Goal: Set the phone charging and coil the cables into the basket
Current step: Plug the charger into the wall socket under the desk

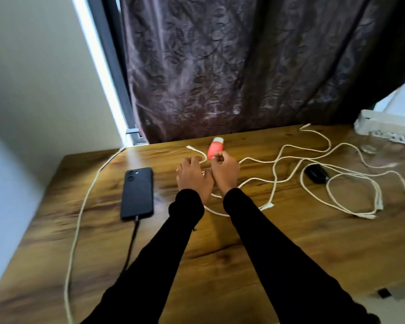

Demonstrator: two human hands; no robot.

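Working hands: you have both hands side by side at the middle of the wooden table [220,265], wrists touching, black sleeves up to the wrists.
Left hand: your left hand [193,177] hovers palm down over a white cable [198,152], fingers loosely curled toward it; whether they grip it is lost in blur, so you cannot tell.
Right hand: your right hand [225,173] has its fingers curled, thumb and forefinger pinched together just in front of the pink bottle [215,148]; a white cable seems to run up into the pinch, though it is blurred.
Phone: the black phone [137,192] lies camera side up to the left of your hands, with a dark cord [132,242] plugged into its near end and trailing toward you.
Long cable: a white lead [80,218] curves round the phone's left side, from the table's far edge to its near edge.
Loose cables: a tangle of white cables [325,169] sprawls across the right half of the table, with one plug end [268,206] near your right sleeve.
Black item: a small dark object [316,173] sits among those cables; what it is you cannot make out.
Basket: a white basket [388,126] stands at the far right corner, well apart from your hands.
Backdrop: a dark patterned curtain [243,66] hangs behind the table.
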